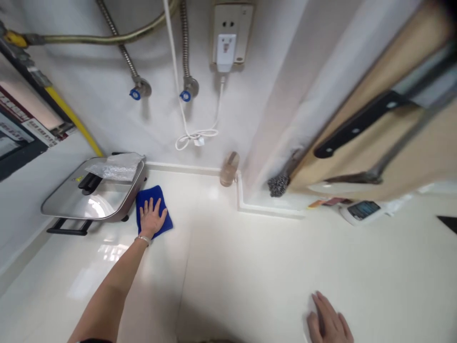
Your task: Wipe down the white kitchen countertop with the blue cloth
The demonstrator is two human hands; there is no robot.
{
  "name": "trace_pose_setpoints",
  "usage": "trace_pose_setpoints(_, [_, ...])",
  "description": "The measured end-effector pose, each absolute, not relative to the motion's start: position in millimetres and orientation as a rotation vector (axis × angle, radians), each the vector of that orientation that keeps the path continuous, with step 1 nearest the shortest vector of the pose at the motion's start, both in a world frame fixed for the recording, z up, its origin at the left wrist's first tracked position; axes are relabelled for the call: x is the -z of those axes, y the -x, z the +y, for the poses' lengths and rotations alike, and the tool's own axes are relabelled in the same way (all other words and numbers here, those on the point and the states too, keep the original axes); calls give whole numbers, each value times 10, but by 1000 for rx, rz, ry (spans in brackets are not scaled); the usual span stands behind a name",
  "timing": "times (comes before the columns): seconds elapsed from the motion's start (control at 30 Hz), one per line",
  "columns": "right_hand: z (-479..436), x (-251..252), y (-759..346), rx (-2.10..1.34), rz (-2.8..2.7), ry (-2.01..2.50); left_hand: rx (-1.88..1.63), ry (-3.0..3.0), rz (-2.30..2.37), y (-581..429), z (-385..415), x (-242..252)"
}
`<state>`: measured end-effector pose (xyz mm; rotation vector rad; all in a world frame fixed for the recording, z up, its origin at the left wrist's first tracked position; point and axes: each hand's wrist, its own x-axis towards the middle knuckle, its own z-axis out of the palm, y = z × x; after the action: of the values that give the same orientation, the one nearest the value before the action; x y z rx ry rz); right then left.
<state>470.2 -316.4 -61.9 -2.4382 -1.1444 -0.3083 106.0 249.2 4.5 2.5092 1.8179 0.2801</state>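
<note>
My left hand (152,218) lies flat with fingers spread on a blue cloth (163,227), pressing it onto the white countertop (250,267) beside a steel electric pan. A thin bracelet sits on that wrist. My right hand (329,323) rests palm down on the counter at the bottom right, fingers stretched out, holding nothing.
A square steel electric pan (71,202) with a plastic-wrapped lid stands at the left. A small brown jar (229,168) sits in the back corner. A steel scrubber (278,185), a hanging knife (357,125) on a wooden board, and a kitchen scale (362,210) lie right.
</note>
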Motion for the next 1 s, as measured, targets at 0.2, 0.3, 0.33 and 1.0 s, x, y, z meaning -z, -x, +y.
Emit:
trace_pose_setpoints(0.2, [-3087, 568, -4643, 392, -1149, 2397, -289, -2652, 1762, -1021, 1608, 31])
trace_pose_setpoints(0.3, [-3061, 518, -4627, 401, -1132, 2410, -292, -2704, 1684, -1059, 1157, 62])
trace_pose_setpoints(0.33, [-3056, 507, -4625, 399, -1128, 2416, -283, -2724, 1648, -1079, 1014, 63])
trace_pose_setpoints(1.0, [-3027, 413, -4580, 357, -1107, 2424, -244, -2827, 1263, -2510, 184, 56])
